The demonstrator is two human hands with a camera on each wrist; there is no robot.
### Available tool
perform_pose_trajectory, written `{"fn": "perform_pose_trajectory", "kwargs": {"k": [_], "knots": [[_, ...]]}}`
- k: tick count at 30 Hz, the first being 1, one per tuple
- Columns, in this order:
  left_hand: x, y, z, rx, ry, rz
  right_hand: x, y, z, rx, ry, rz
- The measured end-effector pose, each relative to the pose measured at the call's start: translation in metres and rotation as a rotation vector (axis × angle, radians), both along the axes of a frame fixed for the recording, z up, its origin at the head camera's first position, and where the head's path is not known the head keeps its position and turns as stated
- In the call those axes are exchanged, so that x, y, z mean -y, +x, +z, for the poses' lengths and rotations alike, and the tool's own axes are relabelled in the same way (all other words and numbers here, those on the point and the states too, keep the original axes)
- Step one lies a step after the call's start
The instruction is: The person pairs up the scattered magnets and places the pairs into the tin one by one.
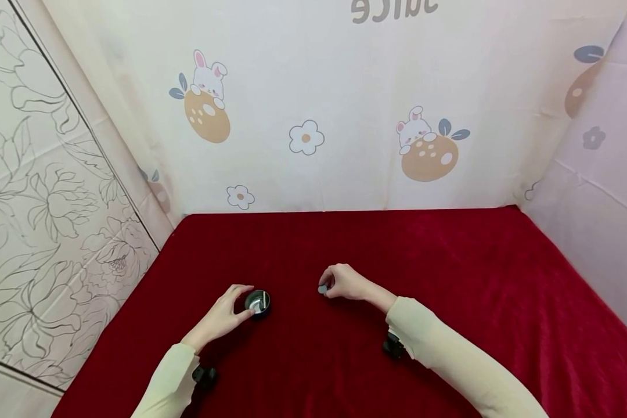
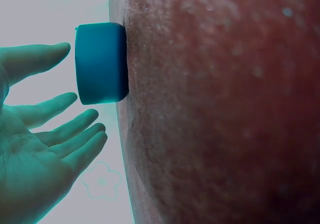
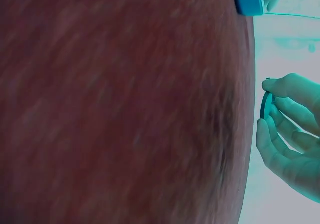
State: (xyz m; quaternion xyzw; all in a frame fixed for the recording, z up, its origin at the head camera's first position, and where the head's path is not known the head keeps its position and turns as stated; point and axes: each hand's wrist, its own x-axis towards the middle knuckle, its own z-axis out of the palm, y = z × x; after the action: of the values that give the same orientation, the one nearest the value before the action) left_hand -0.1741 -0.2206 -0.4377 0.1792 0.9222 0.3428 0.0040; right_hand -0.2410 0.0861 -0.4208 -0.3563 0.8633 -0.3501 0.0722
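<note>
A small round dark-blue container (image 1: 260,311) with a shiny inside stands on the red cloth; a pale, narrow strip shows within it. My left hand (image 1: 222,313) is spread at the container's left side, thumb and fingers apart. In the left wrist view the fingertips (image 2: 65,48) stay just off the blue wall of the container (image 2: 101,64). To the right, my right hand (image 1: 345,283) pinches a small grey disc (image 1: 322,289) between thumb and fingers. The right wrist view shows the disc (image 3: 267,105) held edge-on, a little above the cloth.
Red velvet cloth (image 1: 423,249) covers the table. Behind it hangs a pale curtain (image 1: 355,87) printed with rabbits and flowers, and a flower-patterned panel (image 1: 47,203) stands on the left. Each wrist carries a dark camera mount (image 1: 393,346).
</note>
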Motion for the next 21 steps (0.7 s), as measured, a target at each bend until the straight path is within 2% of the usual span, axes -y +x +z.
{"fn": "perform_pose_trajectory", "kwargs": {"k": [6,11,12,15,18,19,21], "knots": [[0.0,-0.001,-0.001,0.051,0.028,-0.005,0.016,0.002,0.0,0.006,-0.032,0.036],[0.001,-0.001,-0.002,0.053,0.043,-0.027,0.027,0.005,0.003,0.023,-0.091,0.085],[0.001,-0.002,-0.002,0.052,0.047,-0.031,0.028,0.001,-0.003,0.002,-0.11,0.113],[0.001,-0.002,-0.002,0.057,0.058,-0.037,0.035,0.001,-0.003,0.002,-0.125,0.131],[0.001,-0.001,-0.002,0.063,0.073,-0.04,0.043,0.002,-0.003,0.007,-0.121,0.118],[0.001,-0.001,-0.003,0.067,0.074,-0.041,0.046,0.008,0.004,0.029,-0.109,0.094],[0.002,-0.002,-0.003,0.078,0.083,-0.043,0.052,0.01,0.006,0.031,-0.103,0.077]]}}
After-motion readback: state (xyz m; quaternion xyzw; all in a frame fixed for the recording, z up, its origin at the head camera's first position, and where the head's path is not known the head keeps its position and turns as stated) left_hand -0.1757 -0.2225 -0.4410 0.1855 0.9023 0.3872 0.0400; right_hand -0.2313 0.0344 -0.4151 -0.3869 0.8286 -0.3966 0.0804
